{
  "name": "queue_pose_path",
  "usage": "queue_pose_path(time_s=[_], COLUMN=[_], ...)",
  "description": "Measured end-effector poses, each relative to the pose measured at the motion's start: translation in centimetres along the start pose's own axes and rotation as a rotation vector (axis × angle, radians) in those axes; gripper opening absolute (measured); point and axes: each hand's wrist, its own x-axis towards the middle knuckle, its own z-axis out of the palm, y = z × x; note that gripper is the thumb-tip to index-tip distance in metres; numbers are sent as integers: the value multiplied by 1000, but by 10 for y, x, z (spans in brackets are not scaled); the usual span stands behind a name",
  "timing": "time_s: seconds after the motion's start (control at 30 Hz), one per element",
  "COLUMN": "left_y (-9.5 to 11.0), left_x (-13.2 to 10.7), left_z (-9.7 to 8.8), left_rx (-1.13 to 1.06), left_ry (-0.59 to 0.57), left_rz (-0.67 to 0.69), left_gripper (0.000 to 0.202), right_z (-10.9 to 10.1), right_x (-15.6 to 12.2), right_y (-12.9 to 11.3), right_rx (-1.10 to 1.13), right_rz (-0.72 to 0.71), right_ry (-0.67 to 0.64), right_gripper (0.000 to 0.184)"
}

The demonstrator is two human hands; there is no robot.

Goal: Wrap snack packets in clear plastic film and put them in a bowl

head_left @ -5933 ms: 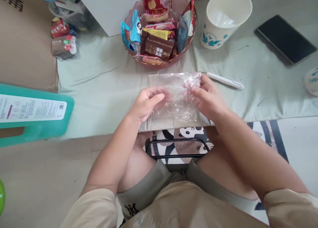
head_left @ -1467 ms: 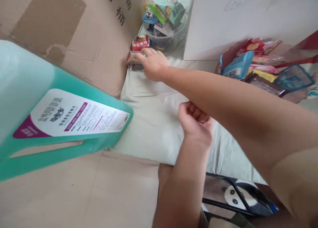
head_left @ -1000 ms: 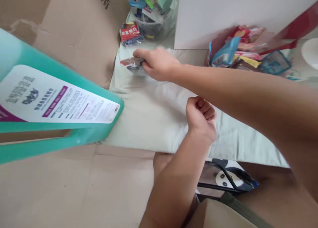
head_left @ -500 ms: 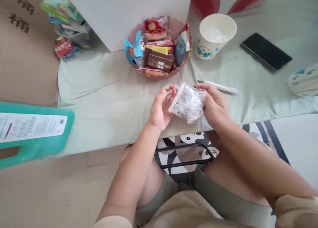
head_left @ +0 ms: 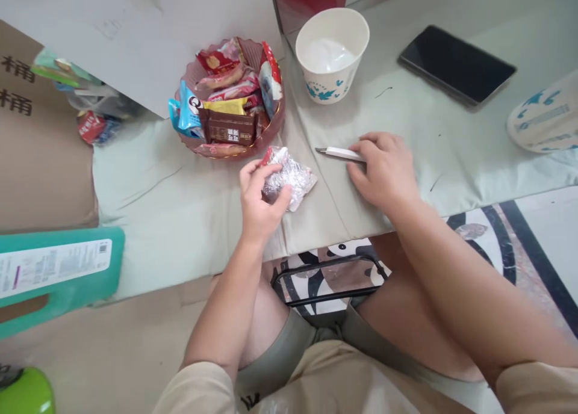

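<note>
My left hand (head_left: 262, 200) is closed around a crinkled, shiny clear-plastic packet (head_left: 293, 179) with a red corner, just above the cloth. On the right, my right hand (head_left: 386, 164) is over a slim white utility knife (head_left: 341, 153), thumb and fingers around its rear end. The knife's grey tip points left, and its back part is hidden under the hand. Behind the packet stands a pink scalloped bowl (head_left: 277, 122) filled with several wrapped snacks, among them a brown packet (head_left: 230, 127) and a blue one (head_left: 188, 110).
A paper cup (head_left: 332, 71) with something white inside stands behind the knife. Farther right are a black phone (head_left: 458, 62) and a second paper cup (head_left: 546, 119) on its side. A green jug (head_left: 85, 287) is at the left, by a cardboard box (head_left: 45, 173). Pale cloth (head_left: 144, 221) covers the table.
Both hands were on the plastic packet. The right hand has let go of it and moved onto the utility knife, while the left has carried the packet leftward. The view has shifted.
</note>
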Motion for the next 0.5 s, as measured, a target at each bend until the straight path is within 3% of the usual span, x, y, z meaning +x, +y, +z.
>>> queue_pose_path(time_s=[0.13,0.23,0.33,0.5], left_y=[1,0,0,5], left_x=[-2,-6,-9,-11], left_z=[0,0,-2,-9], left_rx=[-32,-49,-29,4], left_ry=[-19,-12,8,6], left_rz=[-36,-102,-122,-100], left_gripper=[57,70,67,64], right_z=[-5,-10,-8,3], right_x=[-3,-10,-18,-22], right_y=[-11,-31,-49,-64], right_rx=[195,447,526,452], right_rz=[-22,-74,-171,-228], right_ry=[-10,-114,-170,-180], right_gripper=[19,24,26,29])
